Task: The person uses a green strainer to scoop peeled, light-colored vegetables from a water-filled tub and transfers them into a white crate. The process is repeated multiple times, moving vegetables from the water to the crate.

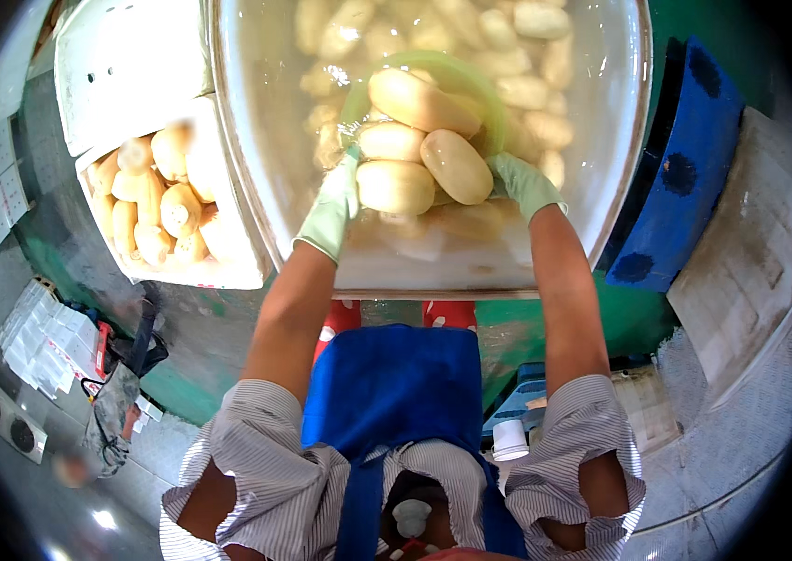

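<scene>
A large white tub (431, 270) of water stands before me with many pale yellow, rounded vegetables, perhaps squash, under the surface. In it a green round basket (431, 62) bears several of these vegetables (396, 186), partly above the water. My left hand (337, 200), in a pale green glove, grips the basket's left side. My right hand (523, 184), gloved alike, is at its right side. The fingers of both hands are partly hidden by the water and the basket's load.
Left of the tub, a white foam box (238, 263) holds similar vegetables, beside another white box (136, 70). A blue pallet (683, 168) lies along the right. A white bucket (509, 440) stands behind me at the right. Another person (112, 414) is at the lower left.
</scene>
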The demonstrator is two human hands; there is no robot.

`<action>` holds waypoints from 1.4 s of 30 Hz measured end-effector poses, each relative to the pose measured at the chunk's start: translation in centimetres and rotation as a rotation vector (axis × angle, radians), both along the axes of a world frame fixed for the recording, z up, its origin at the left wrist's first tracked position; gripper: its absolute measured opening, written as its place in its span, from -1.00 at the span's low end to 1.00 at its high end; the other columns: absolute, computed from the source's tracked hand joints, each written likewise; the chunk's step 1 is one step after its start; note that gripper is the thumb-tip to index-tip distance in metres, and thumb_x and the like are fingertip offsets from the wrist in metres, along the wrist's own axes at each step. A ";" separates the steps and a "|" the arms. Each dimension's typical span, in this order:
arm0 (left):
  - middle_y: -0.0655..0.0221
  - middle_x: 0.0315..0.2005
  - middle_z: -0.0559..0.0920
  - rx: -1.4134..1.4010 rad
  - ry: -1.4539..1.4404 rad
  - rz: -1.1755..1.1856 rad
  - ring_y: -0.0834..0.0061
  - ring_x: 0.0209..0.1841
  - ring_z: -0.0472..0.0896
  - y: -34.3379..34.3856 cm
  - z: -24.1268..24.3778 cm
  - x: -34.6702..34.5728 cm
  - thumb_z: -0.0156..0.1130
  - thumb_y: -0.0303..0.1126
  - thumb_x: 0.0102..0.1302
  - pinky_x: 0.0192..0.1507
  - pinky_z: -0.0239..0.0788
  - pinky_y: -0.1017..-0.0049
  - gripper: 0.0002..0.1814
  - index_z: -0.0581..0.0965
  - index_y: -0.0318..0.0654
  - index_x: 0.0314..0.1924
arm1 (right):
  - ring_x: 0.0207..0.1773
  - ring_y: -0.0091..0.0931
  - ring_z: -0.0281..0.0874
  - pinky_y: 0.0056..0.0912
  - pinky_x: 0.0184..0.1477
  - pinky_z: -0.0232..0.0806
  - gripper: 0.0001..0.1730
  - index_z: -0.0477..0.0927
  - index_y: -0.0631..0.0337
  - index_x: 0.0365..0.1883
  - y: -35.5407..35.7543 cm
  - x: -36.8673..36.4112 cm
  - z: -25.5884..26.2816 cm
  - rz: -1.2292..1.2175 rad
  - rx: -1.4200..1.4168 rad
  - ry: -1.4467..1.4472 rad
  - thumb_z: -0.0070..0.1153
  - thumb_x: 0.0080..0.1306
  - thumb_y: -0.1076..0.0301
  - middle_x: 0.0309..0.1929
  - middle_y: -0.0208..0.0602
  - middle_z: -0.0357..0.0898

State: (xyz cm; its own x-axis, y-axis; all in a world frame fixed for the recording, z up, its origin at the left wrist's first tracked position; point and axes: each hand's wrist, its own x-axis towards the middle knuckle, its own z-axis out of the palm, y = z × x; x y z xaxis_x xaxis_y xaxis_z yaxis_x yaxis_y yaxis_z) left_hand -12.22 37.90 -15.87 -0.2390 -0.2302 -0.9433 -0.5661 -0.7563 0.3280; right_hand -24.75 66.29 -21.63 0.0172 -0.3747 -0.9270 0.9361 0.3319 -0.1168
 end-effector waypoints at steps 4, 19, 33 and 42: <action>0.22 -0.07 0.64 0.037 0.003 -0.171 0.39 -0.13 0.62 -1.2 -1.7 1.5 -0.04 0.07 0.49 -0.11 0.52 0.40 -0.42 0.48 -0.34 0.15 | 0.08 -0.24 0.45 -0.27 0.06 0.33 -0.67 0.48 0.33 0.06 0.2 -0.3 0.8 0.017 -0.023 0.009 -0.17 0.37 0.51 0.06 0.02 0.49; 0.16 0.05 0.60 0.163 0.074 -0.043 0.29 0.01 0.61 0.2 4.9 3.3 0.17 -0.09 0.43 0.02 0.50 0.29 -0.50 0.46 -0.28 0.20 | 0.05 -0.21 0.45 -0.24 0.05 0.33 -0.68 0.48 0.35 0.03 0.0 4.1 13.2 0.379 -0.053 0.330 -0.15 0.34 0.50 0.02 0.06 0.49; 0.19 -0.12 0.62 0.237 0.101 0.039 0.39 -0.16 0.64 -0.5 11.8 4.8 0.25 -0.12 0.38 -0.14 0.53 0.40 -0.47 0.47 -0.46 0.10 | 0.01 -0.18 0.44 -0.21 0.04 0.32 -0.69 0.48 0.36 0.00 -10.5 5.2 24.8 1.079 0.015 1.629 -0.14 0.32 0.49 -0.02 0.09 0.48; 0.20 -0.18 0.64 0.321 0.139 0.136 0.38 -0.26 0.65 0.8 13.7 5.9 0.25 -0.17 0.37 -0.24 0.55 0.37 -0.54 0.49 -0.44 0.06 | -0.01 -0.16 0.44 -0.20 0.03 0.32 -0.70 0.48 0.37 -0.03 -10.1 6.2 27.8 1.176 0.031 1.735 -0.12 0.31 0.49 -0.05 0.11 0.48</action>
State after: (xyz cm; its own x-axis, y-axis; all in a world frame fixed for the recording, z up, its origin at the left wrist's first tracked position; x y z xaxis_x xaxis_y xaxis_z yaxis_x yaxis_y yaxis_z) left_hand -6.33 38.66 -2.17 -0.3577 0.0333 -0.9332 -0.4202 -0.8982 0.1290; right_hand -18.51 56.19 6.14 -0.5089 -0.8233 -0.2515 -0.7091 0.5666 -0.4198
